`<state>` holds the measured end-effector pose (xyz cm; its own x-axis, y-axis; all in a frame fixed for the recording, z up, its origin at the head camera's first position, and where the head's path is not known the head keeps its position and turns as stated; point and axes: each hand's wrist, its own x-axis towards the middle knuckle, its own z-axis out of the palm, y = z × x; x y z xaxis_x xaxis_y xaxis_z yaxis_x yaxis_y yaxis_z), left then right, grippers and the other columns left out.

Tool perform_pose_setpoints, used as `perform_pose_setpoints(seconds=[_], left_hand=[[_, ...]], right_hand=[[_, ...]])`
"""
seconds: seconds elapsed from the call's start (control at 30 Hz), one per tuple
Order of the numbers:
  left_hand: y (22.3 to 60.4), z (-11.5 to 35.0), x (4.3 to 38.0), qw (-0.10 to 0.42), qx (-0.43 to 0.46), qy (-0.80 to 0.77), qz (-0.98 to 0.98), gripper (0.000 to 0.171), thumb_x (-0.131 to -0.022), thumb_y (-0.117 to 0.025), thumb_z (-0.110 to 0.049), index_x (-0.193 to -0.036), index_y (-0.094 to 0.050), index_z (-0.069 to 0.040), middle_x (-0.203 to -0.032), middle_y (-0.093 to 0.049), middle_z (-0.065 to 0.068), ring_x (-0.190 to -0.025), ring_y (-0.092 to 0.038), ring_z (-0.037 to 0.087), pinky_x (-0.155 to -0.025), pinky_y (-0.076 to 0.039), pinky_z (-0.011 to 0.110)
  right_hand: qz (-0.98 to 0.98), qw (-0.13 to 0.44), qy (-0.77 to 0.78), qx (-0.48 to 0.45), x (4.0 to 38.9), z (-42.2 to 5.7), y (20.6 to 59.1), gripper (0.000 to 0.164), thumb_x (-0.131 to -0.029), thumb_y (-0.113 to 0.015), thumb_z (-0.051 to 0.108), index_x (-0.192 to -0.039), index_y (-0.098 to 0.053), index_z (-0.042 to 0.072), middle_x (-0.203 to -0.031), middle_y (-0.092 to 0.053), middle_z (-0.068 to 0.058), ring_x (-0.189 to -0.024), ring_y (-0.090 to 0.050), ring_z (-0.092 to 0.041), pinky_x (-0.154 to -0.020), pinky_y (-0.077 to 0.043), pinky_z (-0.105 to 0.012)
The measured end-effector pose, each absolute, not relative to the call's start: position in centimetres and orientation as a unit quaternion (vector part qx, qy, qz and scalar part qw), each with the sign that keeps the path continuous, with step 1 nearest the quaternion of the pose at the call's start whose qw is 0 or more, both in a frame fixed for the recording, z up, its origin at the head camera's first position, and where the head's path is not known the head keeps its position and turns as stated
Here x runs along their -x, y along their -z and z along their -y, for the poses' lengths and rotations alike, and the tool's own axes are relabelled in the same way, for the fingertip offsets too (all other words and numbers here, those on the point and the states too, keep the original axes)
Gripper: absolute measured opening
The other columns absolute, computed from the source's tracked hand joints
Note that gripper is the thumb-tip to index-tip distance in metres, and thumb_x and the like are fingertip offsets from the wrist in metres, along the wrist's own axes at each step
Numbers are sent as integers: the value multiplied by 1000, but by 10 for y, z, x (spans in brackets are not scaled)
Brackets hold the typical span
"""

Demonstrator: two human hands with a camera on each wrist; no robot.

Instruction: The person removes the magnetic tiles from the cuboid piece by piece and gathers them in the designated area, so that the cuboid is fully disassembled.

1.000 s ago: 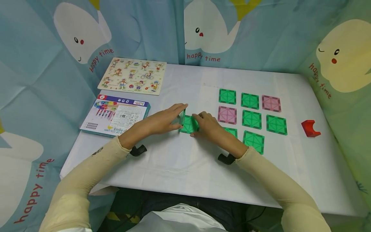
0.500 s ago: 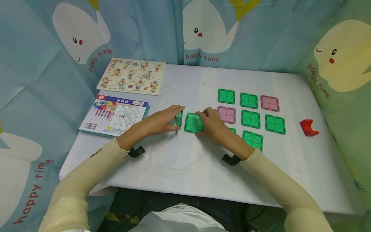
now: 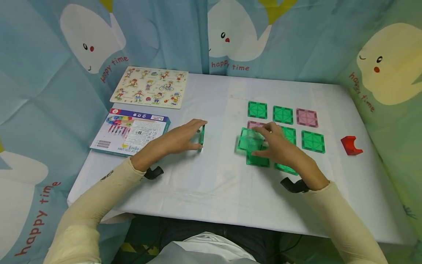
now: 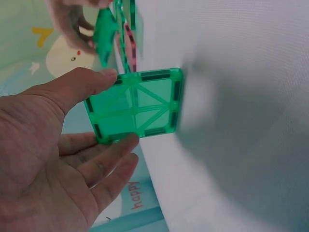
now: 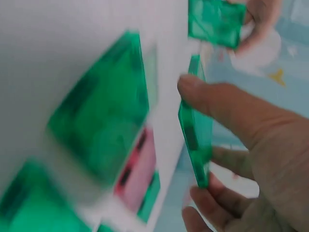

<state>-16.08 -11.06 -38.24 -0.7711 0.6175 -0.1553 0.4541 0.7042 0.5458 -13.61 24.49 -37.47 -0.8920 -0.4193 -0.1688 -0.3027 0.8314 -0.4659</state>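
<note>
My left hand (image 3: 181, 138) pinches a clear green square magnetic tile (image 4: 149, 104) by opposite edges, thumb on one side and fingers on the other. That tile stands on edge, its lower side right at the white cloth. Over on the right, my right hand (image 3: 280, 145) grips a second green magnetic tile (image 3: 245, 139) between thumb and fingers. It hangs lying nearly flat above the table and overlaps a pink tile (image 3: 254, 124) and a green tile (image 3: 258, 160) in the head view. Blur softens the lying tiles in the right wrist view.
More tiles lie in rows on the right, among them a green one (image 3: 282, 114) and a pink one (image 3: 307, 117). A red curved block (image 3: 351, 145) is farther right. At left are a picture puzzle board (image 3: 150, 87) and a flat printed box (image 3: 130, 130).
My right hand has lifted its green tile away from the left hand's tile and carried it right, over the laid-out tiles. The left hand has shifted slightly left, still holding its tile upright.
</note>
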Motion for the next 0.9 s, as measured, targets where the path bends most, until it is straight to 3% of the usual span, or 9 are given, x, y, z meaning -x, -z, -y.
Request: perform_pose_setpoints(seconds=[0.17, 0.37, 0.63, 0.73, 0.9], left_hand=[[383, 111, 161, 169, -290, -250, -908, 88, -98, -79, -26, -166, -27, -9, -169, -31, 11, -143, -50, 27, -115, -47, 49], [383, 111, 160, 172, -290, -251, -907, 88, -98, -79, -26, -167, -27, -8, -170, -30, 12, -145, -48, 29, -115, -47, 50], [382, 110, 160, 172, -294, -247, -907, 87, -99, -78, -27, -166, -27, -9, -170, -29, 12, -146, -47, 28, -115, -46, 49], [381, 110, 160, 171, -294, -245, -908, 87, -99, -78, -27, -167, -27, -9, -170, -29, 12, -145, -47, 28, -116, -46, 48], [383, 110, 160, 166, -297, -242, -909, 87, -99, -78, -28, -166, -27, -9, -170, -29, 12, -145, -48, 29, -114, -47, 49]], right_hand=[[-948, 153, 226, 161, 118, -293, 363, 87, -93, -85, 28, -162, -38, 7, -149, -35, -29, -130, -39, -47, -94, -53, -67], [-958, 152, 214, 117, 93, -359, 359, 92, -91, -85, 39, -163, -37, 5, -154, -31, -36, -134, -34, -58, -93, -46, -78], [-957, 100, 246, 113, 64, -423, 377, 80, -86, -89, 18, -152, -49, -2, -144, -47, -36, -124, -41, -57, -81, -41, -80], [-952, 114, 265, 102, 60, -436, 384, 75, -87, -88, 14, -149, -49, -1, -144, -47, -37, -125, -39, -59, -82, -39, -80], [-948, 165, 265, 67, 59, -447, 391, 75, -91, -86, 20, -150, -44, -1, -149, -36, -43, -129, -32, -67, -86, -35, -85]])
